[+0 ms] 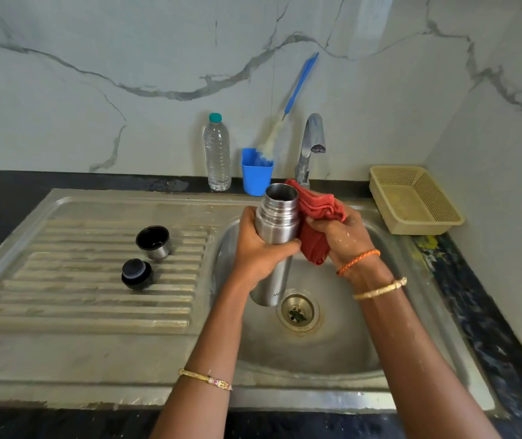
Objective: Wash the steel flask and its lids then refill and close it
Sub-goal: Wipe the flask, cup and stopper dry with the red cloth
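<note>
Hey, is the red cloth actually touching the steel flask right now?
Touching. The head view shows the red cloth, gripped by the right hand, pressed against the side of the steel flask with no gap, while the left hand holds the flask.

The steel flask [277,223] is brushed metal with a soft sheen and a ribbed neck. Against it lies a red cloth [315,213], matt and crumpled. The sink [332,353] and its ridged drainboard [95,289] are dull, scuffed stainless steel. The cup lid [154,242] is steel outside, glossy black inside; the stopper [136,273] is black plastic. The water bottle [217,156] is clear plastic, the basket [415,201] perforated cream plastic, the wall [126,58] glossy veined marble.
</note>
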`<state>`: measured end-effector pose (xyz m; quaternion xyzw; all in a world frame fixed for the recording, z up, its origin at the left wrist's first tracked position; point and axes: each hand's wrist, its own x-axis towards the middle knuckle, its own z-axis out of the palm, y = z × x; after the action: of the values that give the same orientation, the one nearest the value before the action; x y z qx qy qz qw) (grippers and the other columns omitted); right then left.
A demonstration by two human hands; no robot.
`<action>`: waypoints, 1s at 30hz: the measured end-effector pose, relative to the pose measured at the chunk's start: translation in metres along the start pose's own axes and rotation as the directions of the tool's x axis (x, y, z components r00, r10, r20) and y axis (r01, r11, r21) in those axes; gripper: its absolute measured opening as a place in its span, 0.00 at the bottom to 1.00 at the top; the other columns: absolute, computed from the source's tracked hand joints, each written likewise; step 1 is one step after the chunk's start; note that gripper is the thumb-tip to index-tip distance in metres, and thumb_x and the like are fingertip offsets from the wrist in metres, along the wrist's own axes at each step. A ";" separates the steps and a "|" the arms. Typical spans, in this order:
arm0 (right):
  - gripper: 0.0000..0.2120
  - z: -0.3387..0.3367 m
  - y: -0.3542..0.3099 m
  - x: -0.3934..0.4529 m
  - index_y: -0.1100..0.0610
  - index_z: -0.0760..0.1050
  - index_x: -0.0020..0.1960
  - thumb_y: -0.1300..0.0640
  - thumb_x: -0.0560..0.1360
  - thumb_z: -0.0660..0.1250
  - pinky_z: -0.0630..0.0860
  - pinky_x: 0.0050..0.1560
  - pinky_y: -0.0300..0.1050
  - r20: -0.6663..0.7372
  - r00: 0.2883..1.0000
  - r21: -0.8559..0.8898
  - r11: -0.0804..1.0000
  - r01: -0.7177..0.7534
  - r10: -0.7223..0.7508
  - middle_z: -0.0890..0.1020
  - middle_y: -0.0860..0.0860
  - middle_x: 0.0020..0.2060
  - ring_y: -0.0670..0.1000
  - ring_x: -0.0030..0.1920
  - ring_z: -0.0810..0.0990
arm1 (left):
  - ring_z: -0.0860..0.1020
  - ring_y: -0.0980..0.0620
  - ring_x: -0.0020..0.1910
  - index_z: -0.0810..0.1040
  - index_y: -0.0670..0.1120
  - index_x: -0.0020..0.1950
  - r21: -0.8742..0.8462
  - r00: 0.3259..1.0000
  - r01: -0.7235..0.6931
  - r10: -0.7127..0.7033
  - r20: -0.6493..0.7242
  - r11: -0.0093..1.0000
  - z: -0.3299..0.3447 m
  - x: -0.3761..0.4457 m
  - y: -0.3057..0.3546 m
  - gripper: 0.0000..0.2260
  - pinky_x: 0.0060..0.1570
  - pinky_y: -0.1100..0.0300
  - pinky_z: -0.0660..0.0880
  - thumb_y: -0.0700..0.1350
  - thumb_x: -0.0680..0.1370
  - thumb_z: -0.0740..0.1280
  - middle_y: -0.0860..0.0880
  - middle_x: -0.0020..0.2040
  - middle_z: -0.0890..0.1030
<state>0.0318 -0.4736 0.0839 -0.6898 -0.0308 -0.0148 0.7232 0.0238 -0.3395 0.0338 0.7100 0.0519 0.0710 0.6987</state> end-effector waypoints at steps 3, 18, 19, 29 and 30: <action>0.16 0.007 0.002 -0.026 0.59 0.79 0.56 0.72 0.72 0.65 0.76 0.57 0.35 0.044 0.985 -0.040 0.985 0.166 -0.164 0.84 0.49 0.48 0.40 0.51 0.81 | 0.81 0.59 0.39 0.69 0.48 0.56 -0.082 0.999 -0.001 -0.002 -0.041 0.997 -0.010 0.011 0.000 0.28 0.39 0.64 0.77 0.30 0.64 0.76 0.49 0.46 0.81; 0.28 0.013 0.030 -0.013 0.59 0.71 0.68 0.72 0.69 0.61 0.62 0.68 0.30 0.169 0.902 -0.478 0.768 0.427 -0.397 0.72 0.50 0.66 0.52 0.68 0.70 | 0.81 0.43 0.53 0.73 0.41 0.66 -0.505 0.982 0.187 -0.158 0.099 0.843 -0.018 0.014 0.009 0.31 0.46 0.43 0.80 0.39 0.63 0.76 0.43 0.52 0.82; 0.31 0.005 0.037 -0.013 0.58 0.70 0.69 0.75 0.68 0.61 0.59 0.65 0.24 0.143 0.932 -0.510 0.782 0.357 -0.332 0.72 0.52 0.66 0.52 0.68 0.69 | 0.80 0.43 0.56 0.72 0.41 0.67 -0.542 0.982 0.190 -0.163 0.098 0.818 -0.021 0.014 0.007 0.32 0.49 0.41 0.79 0.38 0.63 0.75 0.42 0.55 0.81; 0.33 0.040 0.039 -0.006 0.47 0.71 0.68 0.65 0.66 0.60 0.66 0.65 0.63 -0.028 0.955 -0.577 0.785 0.226 -0.295 0.74 0.47 0.66 0.54 0.67 0.69 | 0.78 0.43 0.61 0.70 0.45 0.71 -0.639 0.962 0.272 -0.213 0.170 0.719 -0.008 0.010 0.012 0.47 0.60 0.41 0.74 0.65 0.57 0.78 0.40 0.64 0.78; 0.30 0.054 0.032 -0.011 0.47 0.70 0.69 0.61 0.68 0.58 0.64 0.66 0.63 -0.018 0.943 -0.573 0.776 0.263 -0.333 0.73 0.46 0.67 0.53 0.69 0.68 | 0.77 0.44 0.63 0.71 0.46 0.71 -0.671 0.960 0.279 -0.197 0.199 0.687 -0.004 0.010 0.013 0.43 0.63 0.41 0.72 0.64 0.61 0.77 0.42 0.66 0.77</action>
<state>0.0216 -0.4186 0.0537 -0.8560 -0.0912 -0.1785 0.4765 0.0326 -0.3340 0.0476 0.3869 0.0745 -0.0456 0.9180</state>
